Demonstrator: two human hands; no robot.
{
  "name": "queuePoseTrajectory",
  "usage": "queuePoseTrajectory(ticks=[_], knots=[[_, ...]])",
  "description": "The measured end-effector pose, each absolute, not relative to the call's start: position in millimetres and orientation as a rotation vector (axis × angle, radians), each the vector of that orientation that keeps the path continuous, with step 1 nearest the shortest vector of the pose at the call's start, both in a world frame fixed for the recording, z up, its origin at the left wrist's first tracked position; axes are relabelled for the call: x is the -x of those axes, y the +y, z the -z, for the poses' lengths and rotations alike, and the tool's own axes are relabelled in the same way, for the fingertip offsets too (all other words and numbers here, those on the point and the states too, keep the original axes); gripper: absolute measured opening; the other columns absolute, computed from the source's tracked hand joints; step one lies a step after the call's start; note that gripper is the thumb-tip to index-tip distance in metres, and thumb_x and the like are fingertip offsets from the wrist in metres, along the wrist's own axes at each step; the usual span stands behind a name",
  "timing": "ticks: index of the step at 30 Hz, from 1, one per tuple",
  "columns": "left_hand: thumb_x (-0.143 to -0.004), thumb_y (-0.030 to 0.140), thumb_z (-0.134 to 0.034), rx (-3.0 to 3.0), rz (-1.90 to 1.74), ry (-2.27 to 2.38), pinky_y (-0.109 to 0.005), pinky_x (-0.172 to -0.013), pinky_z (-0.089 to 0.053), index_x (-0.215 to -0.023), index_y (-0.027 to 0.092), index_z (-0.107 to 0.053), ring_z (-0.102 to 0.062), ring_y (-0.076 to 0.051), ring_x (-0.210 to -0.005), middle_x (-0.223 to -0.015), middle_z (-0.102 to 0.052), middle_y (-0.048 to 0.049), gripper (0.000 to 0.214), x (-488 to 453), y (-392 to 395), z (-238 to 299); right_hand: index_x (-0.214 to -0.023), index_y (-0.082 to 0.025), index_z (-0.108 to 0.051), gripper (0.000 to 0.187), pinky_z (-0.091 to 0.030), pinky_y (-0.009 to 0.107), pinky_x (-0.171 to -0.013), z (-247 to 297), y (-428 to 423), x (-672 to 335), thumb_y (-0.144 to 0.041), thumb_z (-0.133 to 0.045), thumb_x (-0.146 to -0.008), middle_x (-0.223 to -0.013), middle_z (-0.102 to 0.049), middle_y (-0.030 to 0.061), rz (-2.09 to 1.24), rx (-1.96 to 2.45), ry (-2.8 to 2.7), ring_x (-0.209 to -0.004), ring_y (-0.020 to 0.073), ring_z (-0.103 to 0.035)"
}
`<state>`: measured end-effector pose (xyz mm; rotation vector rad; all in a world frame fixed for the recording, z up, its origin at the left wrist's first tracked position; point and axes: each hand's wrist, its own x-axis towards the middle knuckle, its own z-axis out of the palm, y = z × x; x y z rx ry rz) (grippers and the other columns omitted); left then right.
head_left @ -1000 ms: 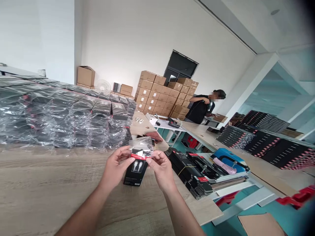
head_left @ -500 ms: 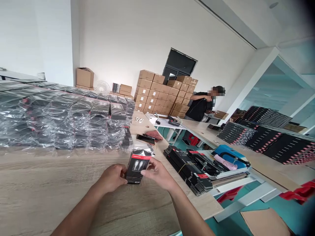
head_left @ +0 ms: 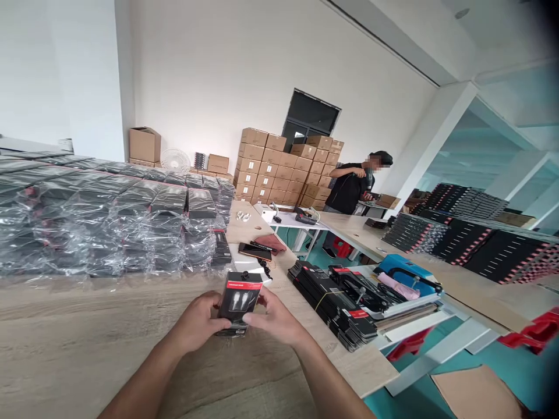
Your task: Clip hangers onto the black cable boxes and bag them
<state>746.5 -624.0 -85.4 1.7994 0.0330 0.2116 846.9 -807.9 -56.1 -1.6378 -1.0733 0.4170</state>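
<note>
A small black box (head_left: 239,302) with a red band near its top and two white cable plugs printed on the front stands nearly upright over the wooden table (head_left: 87,343). My left hand (head_left: 201,322) grips its left side, thumb across the lower front. On the opposite side, my right hand (head_left: 274,319) holds the box with its thumb on the front edge. Both hands' other fingers are partly hidden behind the box. Clear plastic film shows under the box's lower edge.
Plastic-wrapped black boxes (head_left: 113,227) are stacked at left. A phone (head_left: 254,251) lies behind my hands. Banded flat cartons (head_left: 332,302) and a blue case (head_left: 404,270) sit at right. Farther back, a person (head_left: 349,189) in black stands near piled brown cartons (head_left: 275,169).
The box has moved slightly down and toward me, and its top now looks flat where loose film or flaps stood up before. My left thumb has come onto the front.
</note>
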Motion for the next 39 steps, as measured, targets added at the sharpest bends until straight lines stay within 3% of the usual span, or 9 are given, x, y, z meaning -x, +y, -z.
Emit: queuePoseTrajectory(ticks=[6, 8, 13, 22, 25, 28, 30, 35, 39], knots=[[-0.074, 0.034, -0.065, -1.709, -0.137, -0.053, -0.033, -0.081, -0.046, -0.117, 0.017, -0.054, -0.062, -0.023, -0.091, -0.101, -0.068, -0.0075, 0.049, -747, -633, 92, -0.096, -0.020, -0.065, 0.028, -0.048, 0.032, -0.079, 58, -795, -859, -0.038, -0.070, -0.075, -0.091, -0.067, 0.0031, -0.362, 1.413, -0.791, -0.082, 0.0176, -0.061], [-0.068, 0.030, -0.070, -1.705, -0.129, -0.043, -0.032, -0.079, -0.045, -0.116, 0.016, -0.055, -0.061, -0.023, -0.089, -0.100, -0.068, -0.0070, 0.052, -747, -638, 92, -0.094, -0.020, -0.065, 0.031, -0.049, 0.030, -0.072, 59, -792, -866, -0.041, -0.071, -0.073, -0.089, -0.068, 0.0033, -0.335, 1.344, -0.619, -0.075, 0.0166, -0.060], [-0.068, 0.025, -0.066, -1.791, -0.113, -0.030, -0.030, -0.072, -0.044, -0.097, 0.014, -0.064, -0.059, -0.022, -0.081, -0.088, -0.068, -0.0036, 0.031, -748, -645, 90, -0.096, -0.020, -0.064, 0.037, -0.048, 0.027, -0.062, 64, -791, -873, -0.044, -0.073, -0.070, -0.086, -0.067, 0.0037, -0.374, 1.286, -0.456, -0.070, 0.0156, -0.058], [-0.073, 0.036, -0.063, -1.819, -0.389, 0.170, -0.029, -0.072, -0.046, -0.097, 0.017, -0.065, -0.063, -0.022, -0.081, -0.089, -0.071, -0.0044, 0.030, -754, -643, 87, -0.096, -0.021, -0.061, 0.036, -0.047, 0.024, -0.054, 90, -778, -846, -0.051, -0.063, -0.077, -0.079, -0.064, 0.0012, -0.553, 1.428, -0.659, -0.063, 0.0137, -0.056], [-0.075, 0.041, -0.062, -1.808, -0.467, 0.193, -0.029, -0.073, -0.047, -0.113, 0.018, -0.059, -0.064, -0.022, -0.080, -0.090, -0.071, -0.0046, 0.045, -757, -641, 90, -0.094, -0.019, -0.061, 0.037, -0.045, 0.023, -0.048, 81, -770, -859, -0.052, -0.064, -0.076, -0.075, -0.065, 0.0018, -0.552, 1.424, -0.630, -0.055, 0.0122, -0.055], [-0.078, 0.047, -0.057, -1.846, -0.439, 0.206, -0.029, -0.070, -0.046, -0.139, 0.017, -0.037, -0.063, -0.020, -0.075, -0.086, -0.069, -0.0040, 0.071, -758, -637, 94, -0.082, -0.017, -0.059, 0.040, -0.032, 0.019, -0.036, 58, -760, -894, -0.057, -0.063, -0.074, -0.067, -0.065, 0.0031, -0.442, 1.494, -0.530, -0.044, 0.0097, -0.049], [-0.079, 0.048, -0.054, -1.913, -0.358, 0.215, -0.028, -0.068, -0.045, -0.144, 0.016, -0.029, -0.062, -0.019, -0.073, -0.085, -0.068, -0.0036, 0.076, -760, -635, 98, -0.075, -0.017, -0.057, 0.043, -0.024, 0.019, -0.033, 40, -749, -923, -0.059, -0.062, -0.074, -0.065, -0.065, 0.0049, -0.347, 1.538, -0.490, -0.040, 0.0083, -0.046], [-0.077, 0.030, -0.054, -2.058, -0.264, 0.172, -0.025, -0.068, -0.043, -0.140, 0.025, -0.036, -0.058, -0.016, -0.072, -0.088, -0.067, 0.0001, 0.066, -762, -635, 109, -0.083, -0.017, -0.061, 0.048, -0.032, 0.023, -0.039, 28, -696, -969, -0.063, -0.046, -0.082, -0.071, -0.070, 0.0098, -0.247, 2.022, -0.593, -0.046, 0.0128, -0.053], [-0.078, 0.024, -0.049, -1.985, -0.265, 0.149, -0.024, -0.065, -0.043, -0.140, 0.023, -0.038, -0.056, -0.014, -0.065, -0.087, -0.066, 0.0000, 0.063, -763, -633, 112, -0.066, -0.018, -0.064, 0.045, -0.043, 0.029, -0.061, 37, -669, -978, -0.062, -0.058, -0.075, -0.065, -0.068, 0.0111, -0.153, 2.240, -0.610, -0.072, 0.0230, -0.064]])
